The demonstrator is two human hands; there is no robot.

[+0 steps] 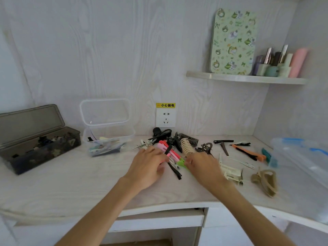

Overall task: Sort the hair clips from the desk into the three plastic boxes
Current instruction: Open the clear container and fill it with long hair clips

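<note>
Hands (174, 165) on pink clips (170, 152)

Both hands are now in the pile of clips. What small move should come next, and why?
Probably lift the green clip free of the pile: the right hand pinches it, while the left hand rests on the pink clips. The clear box, lid open, already holds similar flat clips.
</note>
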